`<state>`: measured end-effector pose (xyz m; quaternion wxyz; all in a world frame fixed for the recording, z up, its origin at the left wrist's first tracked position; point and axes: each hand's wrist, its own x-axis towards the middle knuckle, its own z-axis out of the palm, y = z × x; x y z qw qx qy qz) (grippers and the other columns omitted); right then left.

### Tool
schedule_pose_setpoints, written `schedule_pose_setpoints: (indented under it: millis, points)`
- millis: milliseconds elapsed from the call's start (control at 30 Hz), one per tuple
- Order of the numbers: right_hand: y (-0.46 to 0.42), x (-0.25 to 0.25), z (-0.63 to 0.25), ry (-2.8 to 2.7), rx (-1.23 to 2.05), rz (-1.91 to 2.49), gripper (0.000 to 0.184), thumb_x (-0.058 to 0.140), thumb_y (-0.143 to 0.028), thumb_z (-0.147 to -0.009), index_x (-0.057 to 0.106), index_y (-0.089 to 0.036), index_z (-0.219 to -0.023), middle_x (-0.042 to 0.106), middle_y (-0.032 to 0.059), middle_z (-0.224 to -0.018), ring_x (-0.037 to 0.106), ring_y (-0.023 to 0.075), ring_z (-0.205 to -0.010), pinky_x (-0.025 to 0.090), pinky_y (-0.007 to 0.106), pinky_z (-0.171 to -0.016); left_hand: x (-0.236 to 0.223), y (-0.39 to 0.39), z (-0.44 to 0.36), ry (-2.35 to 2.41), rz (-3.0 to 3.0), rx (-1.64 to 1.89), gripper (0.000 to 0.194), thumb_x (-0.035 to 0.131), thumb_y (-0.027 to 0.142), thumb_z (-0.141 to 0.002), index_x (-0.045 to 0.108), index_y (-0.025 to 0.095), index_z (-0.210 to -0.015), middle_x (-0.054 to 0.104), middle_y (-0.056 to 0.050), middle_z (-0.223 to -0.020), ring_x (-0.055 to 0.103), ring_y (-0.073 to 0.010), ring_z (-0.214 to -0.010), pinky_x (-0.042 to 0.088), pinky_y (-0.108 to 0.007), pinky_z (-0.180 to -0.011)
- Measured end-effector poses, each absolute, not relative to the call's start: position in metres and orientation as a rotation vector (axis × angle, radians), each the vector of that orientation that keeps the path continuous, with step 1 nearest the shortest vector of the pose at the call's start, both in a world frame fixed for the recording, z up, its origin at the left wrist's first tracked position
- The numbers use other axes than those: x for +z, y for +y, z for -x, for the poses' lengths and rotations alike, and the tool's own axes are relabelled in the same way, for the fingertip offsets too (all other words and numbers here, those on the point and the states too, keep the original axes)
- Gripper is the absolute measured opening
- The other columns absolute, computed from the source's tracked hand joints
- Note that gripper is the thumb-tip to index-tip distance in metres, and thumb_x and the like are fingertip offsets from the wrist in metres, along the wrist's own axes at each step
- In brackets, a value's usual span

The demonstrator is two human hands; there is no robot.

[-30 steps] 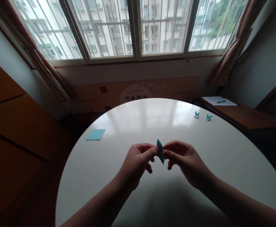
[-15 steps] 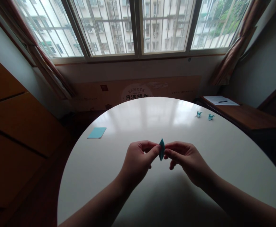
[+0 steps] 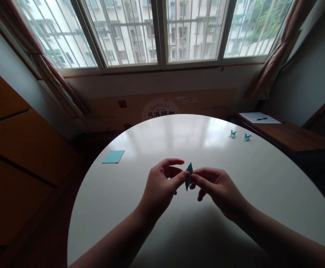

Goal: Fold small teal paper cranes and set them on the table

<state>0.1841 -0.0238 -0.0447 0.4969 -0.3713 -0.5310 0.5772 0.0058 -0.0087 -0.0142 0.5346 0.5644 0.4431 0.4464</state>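
Observation:
A small folded piece of teal origami paper (image 3: 189, 169), pointed at top and bottom, is held up over the white round table (image 3: 112, 216). My left hand (image 3: 161, 182) pinches its left side between thumb and a finger, with the index finger lifted off behind. From the other side my right hand (image 3: 216, 186) grips the paper with thumb and index finger, its lower fingers loosely curled. The fingertips hide part of the folds.
A stack of square light-blue paper (image 3: 113, 156) lies at the table's left. Two small folded paper birds (image 3: 233, 134) stand at the far right. Beyond them, a brown side table (image 3: 299, 137) carries a white sheet (image 3: 258, 118) and a pen (image 3: 262, 119).
My left index finger has lifted away from the paper. The folded paper has tilted, its lower tip shifting left, and my right fingertips have moved slightly left.

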Motion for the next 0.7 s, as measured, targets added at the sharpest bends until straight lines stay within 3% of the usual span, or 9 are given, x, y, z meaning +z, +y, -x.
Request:
schedule_pose_setpoints:
  millis: [300, 700]
  points:
    - [-0.0255, -0.0453, -0.184, -1.183, 1.314, 0.934, 0.023, 0.081, -0.036, -0.082, 0.08, -0.022, -0.1, 0.074, 0.007, -0.083, 0.066, 0.0191, -0.076, 0.056, 0.022, -0.052, -0.0088, -0.0121, -0.0055, 1.111, -1.51, 1.043, 0.024, 0.075, 0.036, -0.083, 0.075, 0.013, -0.086, 0.072, -0.008, -0.078, 0.061, -0.016, -0.066, 0.045, -0.02, -0.044]
    - [-0.0267, -0.0452, -0.1802, -1.2, 1.354, 0.904, 0.025, 0.08, -0.04, -0.083, 0.081, -0.023, -0.1, 0.074, 0.0069, -0.081, 0.064, 0.018, -0.073, 0.054, 0.021, -0.048, -0.008, -0.011, -0.0065, 1.09, -1.483, 1.01, 0.018, 0.072, 0.03, -0.082, 0.07, 0.013, -0.079, 0.065, -0.004, -0.068, 0.056, -0.0141, -0.06, 0.043, -0.02, -0.044]
